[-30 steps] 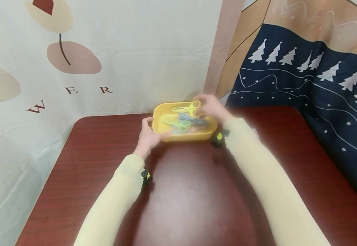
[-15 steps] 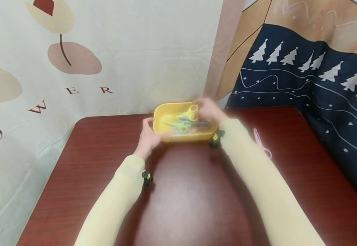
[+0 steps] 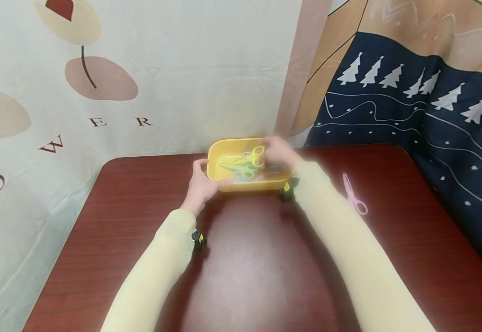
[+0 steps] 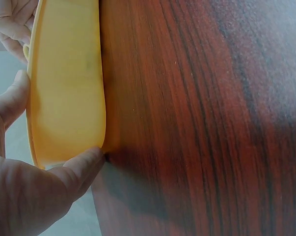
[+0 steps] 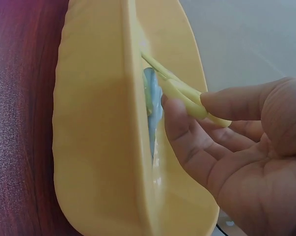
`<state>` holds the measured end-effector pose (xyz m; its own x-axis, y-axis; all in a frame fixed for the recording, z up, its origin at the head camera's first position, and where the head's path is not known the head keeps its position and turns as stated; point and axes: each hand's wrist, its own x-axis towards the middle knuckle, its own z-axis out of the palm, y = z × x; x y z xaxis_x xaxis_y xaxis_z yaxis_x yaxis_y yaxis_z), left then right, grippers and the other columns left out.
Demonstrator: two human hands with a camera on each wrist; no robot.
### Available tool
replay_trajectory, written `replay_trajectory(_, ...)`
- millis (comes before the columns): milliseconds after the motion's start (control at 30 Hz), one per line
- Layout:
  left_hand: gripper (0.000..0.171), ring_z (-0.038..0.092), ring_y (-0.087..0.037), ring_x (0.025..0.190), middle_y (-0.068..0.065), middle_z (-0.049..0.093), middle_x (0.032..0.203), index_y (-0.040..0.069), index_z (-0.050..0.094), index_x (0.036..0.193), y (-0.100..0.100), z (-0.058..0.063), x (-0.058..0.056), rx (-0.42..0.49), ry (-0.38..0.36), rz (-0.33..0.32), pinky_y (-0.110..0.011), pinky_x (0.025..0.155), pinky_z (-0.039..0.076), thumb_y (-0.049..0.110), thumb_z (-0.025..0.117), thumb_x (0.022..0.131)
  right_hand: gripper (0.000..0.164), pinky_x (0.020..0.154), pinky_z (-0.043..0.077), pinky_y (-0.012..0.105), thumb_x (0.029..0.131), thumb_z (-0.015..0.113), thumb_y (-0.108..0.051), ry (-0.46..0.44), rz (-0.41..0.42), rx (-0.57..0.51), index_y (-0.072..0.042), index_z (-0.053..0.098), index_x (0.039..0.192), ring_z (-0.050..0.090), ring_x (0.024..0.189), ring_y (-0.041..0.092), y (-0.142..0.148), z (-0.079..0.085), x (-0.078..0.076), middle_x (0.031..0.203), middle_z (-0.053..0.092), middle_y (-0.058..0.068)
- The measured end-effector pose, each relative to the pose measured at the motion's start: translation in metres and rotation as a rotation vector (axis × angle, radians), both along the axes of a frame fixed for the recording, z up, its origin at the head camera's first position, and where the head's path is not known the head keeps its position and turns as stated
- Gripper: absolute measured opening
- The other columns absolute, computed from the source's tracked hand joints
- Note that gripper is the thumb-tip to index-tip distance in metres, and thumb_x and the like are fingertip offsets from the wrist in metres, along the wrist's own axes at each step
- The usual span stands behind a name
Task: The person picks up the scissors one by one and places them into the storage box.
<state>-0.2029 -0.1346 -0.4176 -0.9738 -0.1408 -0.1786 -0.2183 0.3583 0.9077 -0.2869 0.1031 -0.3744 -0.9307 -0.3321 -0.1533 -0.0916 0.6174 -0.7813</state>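
Note:
A yellow plastic tray stands at the table's far edge. My left hand grips its left end, with the thumb along the near side. Over the tray, my right hand pinches yellow scissors by the handle loops. Their blades point left and down into the tray, as the right wrist view shows with the yellow scissors between thumb and fingers. Beneath them lie green scissors and a blue pair, partly hidden by the tray wall in the right wrist view.
Pink scissors lie on the dark red wooden table, right of the tray and beside my right sleeve. A pale curtain hangs right behind the tray. Dark blue fabric with white trees lines the right side.
My right hand has lowered slightly with the yellow scissors, moving them down and left over the tray. The right forearm has shifted left, uncovering the pink scissors. My left hand stays on the tray.

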Motion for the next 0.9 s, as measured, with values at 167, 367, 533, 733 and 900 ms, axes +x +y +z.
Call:
replay_trajectory(167,0.1,0.054,-0.033,0.116,-0.023,0.052,0.138,0.015,0.028,0.152,0.002,0.001,0.001,-0.006,0.002,0.001,-0.044,0.102,0.045,0.017,0.091,0.075,0.055,0.1,0.049,0.042,0.079,0.078,0.0,0.009,-0.001,0.053,-0.002,0.065,0.132,0.064,0.109,0.031,-0.001,0.0,0.002,0.128,0.068,0.017)
replay_trajectory(367,0.099,0.053,-0.034,0.121,-0.023,0.05,0.143,0.014,0.028,0.152,0.002,0.002,0.001,-0.003,0.005,-0.003,-0.047,0.105,0.045,0.017,0.091,0.076,0.061,0.099,0.051,0.042,0.08,0.07,0.002,0.016,-0.013,0.084,0.0,0.059,0.14,0.063,0.11,0.032,0.001,0.002,0.003,0.124,0.067,0.019)
replay_trajectory(533,0.099,0.053,-0.034,0.123,-0.022,0.049,0.146,0.014,0.027,0.153,0.002,0.002,0.001,0.001,0.004,-0.005,-0.047,0.105,0.046,0.016,0.09,0.076,0.061,0.101,0.051,0.044,0.083,0.068,0.005,-0.029,-0.017,0.005,0.005,0.054,0.143,0.063,0.115,0.034,0.004,0.003,0.003,0.129,0.065,0.023)
replay_trajectory(733,0.099,0.054,-0.034,0.122,-0.022,0.051,0.144,0.015,0.027,0.153,0.002,0.002,0.001,0.004,0.001,-0.002,-0.047,0.104,0.047,0.015,0.09,0.077,0.061,0.101,0.052,0.043,0.084,0.068,0.007,-0.049,-0.023,-0.048,0.006,0.053,0.144,0.066,0.113,0.036,0.008,0.003,0.003,0.133,0.063,0.023)
replay_trajectory(900,0.099,0.055,-0.034,0.12,-0.022,0.053,0.14,0.017,0.027,0.154,0.002,0.002,0.001,-0.007,-0.014,0.004,-0.046,0.103,0.046,0.017,0.09,0.077,0.06,0.1,0.053,0.042,0.082,0.064,0.007,-0.032,-0.017,-0.054,0.007,0.055,0.141,0.063,0.116,0.035,0.013,0.006,0.005,0.134,0.063,0.023)
